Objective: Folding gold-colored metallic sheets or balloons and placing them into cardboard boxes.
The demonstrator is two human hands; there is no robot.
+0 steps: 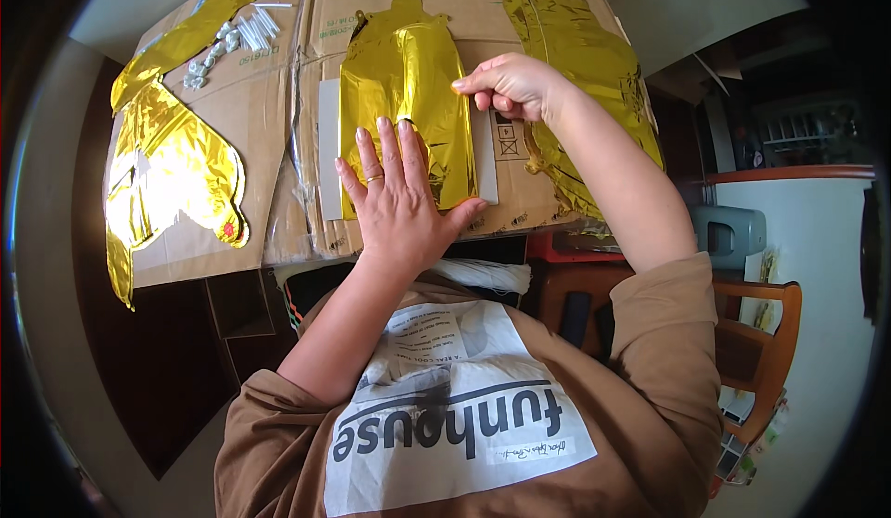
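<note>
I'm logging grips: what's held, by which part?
The right hand apparently pinches the middle gold foil by its right edge; the left hand lies flat on it.

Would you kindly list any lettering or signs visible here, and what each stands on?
White panel on the brown shirt: large dark upside-down letters, legible but left unquoted; smaller lines too small to read.
Cardboard, far side: green print, too small to read.
Cardboard, right of the middle gold foil piece: black boxed sign with a crossed square.
Cardboard, near edge: small dark marks, unreadable.
</note>
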